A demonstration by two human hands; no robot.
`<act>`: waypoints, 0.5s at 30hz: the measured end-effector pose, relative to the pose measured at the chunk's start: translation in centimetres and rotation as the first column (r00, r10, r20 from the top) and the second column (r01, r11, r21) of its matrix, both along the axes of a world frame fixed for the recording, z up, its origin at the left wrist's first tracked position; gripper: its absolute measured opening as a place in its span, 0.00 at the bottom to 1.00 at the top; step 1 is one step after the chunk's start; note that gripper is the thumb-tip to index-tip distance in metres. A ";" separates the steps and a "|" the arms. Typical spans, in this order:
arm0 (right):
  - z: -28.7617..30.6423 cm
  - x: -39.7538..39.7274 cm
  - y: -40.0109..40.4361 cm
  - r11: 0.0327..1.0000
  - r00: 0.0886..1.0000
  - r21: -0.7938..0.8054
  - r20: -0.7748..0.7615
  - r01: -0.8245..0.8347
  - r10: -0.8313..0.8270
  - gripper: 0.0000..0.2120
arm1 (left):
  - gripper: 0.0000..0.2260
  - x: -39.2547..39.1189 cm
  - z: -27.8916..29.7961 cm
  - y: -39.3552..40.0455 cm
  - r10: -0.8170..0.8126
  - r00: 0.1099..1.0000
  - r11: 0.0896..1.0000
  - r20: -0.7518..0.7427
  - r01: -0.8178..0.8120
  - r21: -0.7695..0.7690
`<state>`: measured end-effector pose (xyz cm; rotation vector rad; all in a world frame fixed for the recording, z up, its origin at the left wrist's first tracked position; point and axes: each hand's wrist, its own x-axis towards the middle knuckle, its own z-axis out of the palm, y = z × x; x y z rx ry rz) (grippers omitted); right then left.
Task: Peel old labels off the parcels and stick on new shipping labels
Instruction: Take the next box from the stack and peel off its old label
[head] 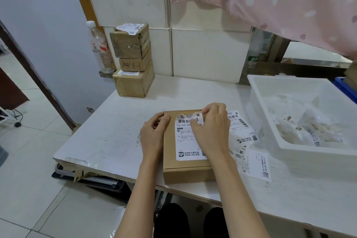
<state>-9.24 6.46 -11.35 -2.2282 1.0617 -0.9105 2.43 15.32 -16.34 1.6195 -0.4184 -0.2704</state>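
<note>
- Two hands work on one flat cardboard parcel [185,170], which lies at the near edge of the white table [116,131].
- Your left hand [153,133] rests on the parcel's left edge — fingers curled over it, close together.
- Your right hand [210,129] pinches the far end of the white shipping label [188,141]; that end seems lifted and curled.
- Loose labels [249,141] lie just right of the parcel, beside the white bin [289,149].
- Three stacked boxes [133,60] stand against the tiled wall.

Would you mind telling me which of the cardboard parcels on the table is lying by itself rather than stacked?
The flat parcel at the near edge, under both hands, with a white shipping label on top. The other three parcels are stacked by the wall.
</note>
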 end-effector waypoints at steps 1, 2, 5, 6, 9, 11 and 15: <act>0.1 -0.1 0.1 1.000 1.000 -0.007 -0.002 -0.022 0.022 0.22 | 0.18 0.0 -0.1 0.0 -0.003 1.000 1.000 0.002 0.003 -0.002; 0.3 -0.2 0.2 0.998 0.998 -0.026 0.001 -0.065 0.065 0.29 | 0.19 0.1 -0.1 0.0 -0.006 1.000 1.000 0.005 0.006 -0.004; 0.4 -0.2 0.6 0.943 0.962 -0.203 -0.126 -0.264 0.242 0.33 | 0.17 0.1 0.0 0.0 -0.016 1.000 1.000 0.020 0.016 -0.007; 0.1 0.0 0.6 0.907 0.939 -0.257 -0.183 -0.333 0.293 0.32 | 0.15 0.0 0.1 0.0 -0.022 0.999 1.000 0.027 0.022 -0.008; -0.4 0.3 0.5 0.857 0.898 -0.283 -0.227 -0.430 0.376 0.26 | 0.13 0.1 0.1 0.1 -0.030 0.999 0.999 0.041 0.031 -0.011; -0.5 0.3 0.5 0.880 0.910 -0.247 -0.192 -0.407 0.367 0.18 | 0.14 0.1 0.1 0.1 -0.029 0.999 0.999 0.026 0.029 -0.018; -0.6 0.4 0.5 0.909 0.933 -0.230 -0.179 -0.348 0.312 0.08 | 0.15 0.0 0.1 0.0 -0.022 1.000 1.000 0.003 0.022 -0.021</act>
